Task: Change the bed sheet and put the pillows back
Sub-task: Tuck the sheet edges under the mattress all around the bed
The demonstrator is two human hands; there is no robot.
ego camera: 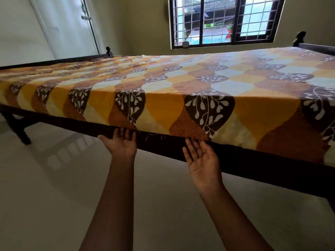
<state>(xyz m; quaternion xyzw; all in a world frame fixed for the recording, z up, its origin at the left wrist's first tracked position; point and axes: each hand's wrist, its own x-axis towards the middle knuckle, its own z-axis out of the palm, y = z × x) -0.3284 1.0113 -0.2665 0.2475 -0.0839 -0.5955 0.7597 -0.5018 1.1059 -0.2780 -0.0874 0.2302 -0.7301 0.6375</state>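
A bed sheet (163,84) patterned in yellow, brown and pale blue with white leaf motifs covers the mattress and hangs over its near side. The mattress lies on a dark wooden bed frame (253,163). My left hand (121,144) is palm up at the sheet's lower edge, its fingertips tucked under the mattress. My right hand (201,158) is also palm up with straight fingers, fingertips touching the underside of the sheet's edge. Neither hand grips anything. No pillows are in view.
A pale glossy tiled floor (54,196) spreads below the bed. A barred window (223,22) sits in the far wall, and a white door (72,24) stands at the left. A carved bed leg (20,131) stands at the left.
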